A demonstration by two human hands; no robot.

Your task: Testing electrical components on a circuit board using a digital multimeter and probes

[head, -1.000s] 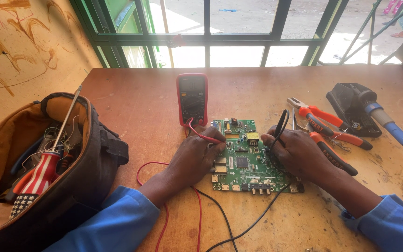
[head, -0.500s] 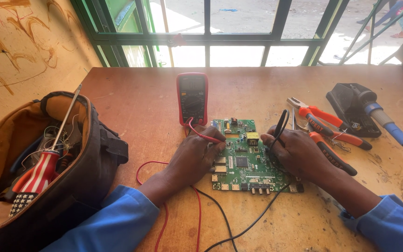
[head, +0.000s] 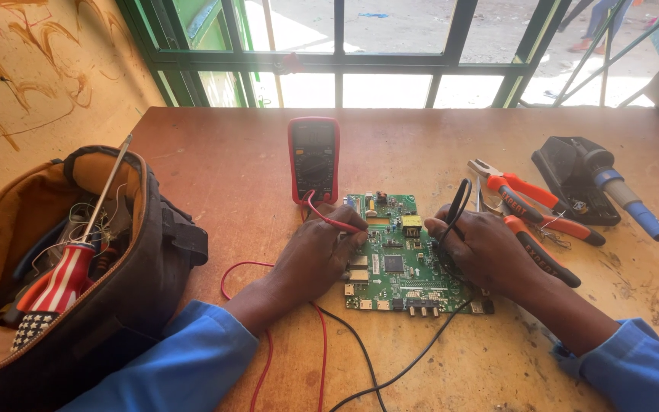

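Observation:
A green circuit board (head: 402,255) lies flat on the wooden table (head: 238,168) in front of me. My left hand (head: 318,255) grips a red test probe (head: 333,220) and rests on the board's left edge. My right hand (head: 482,252) grips a black test probe (head: 455,207) and rests on the board's right side. A red multimeter (head: 313,159) lies just behind the board. Red lead (head: 268,358) and black lead (head: 390,370) trail over the table toward me.
An open brown tool bag (head: 78,259) at the left holds a striped-handled screwdriver (head: 62,278) and wires. Orange-handled pliers (head: 532,206) lie to the right of the board, with a blue-handled soldering iron (head: 627,200) on a black stand (head: 566,179) beyond. A barred window (head: 390,46) runs along the table's far edge.

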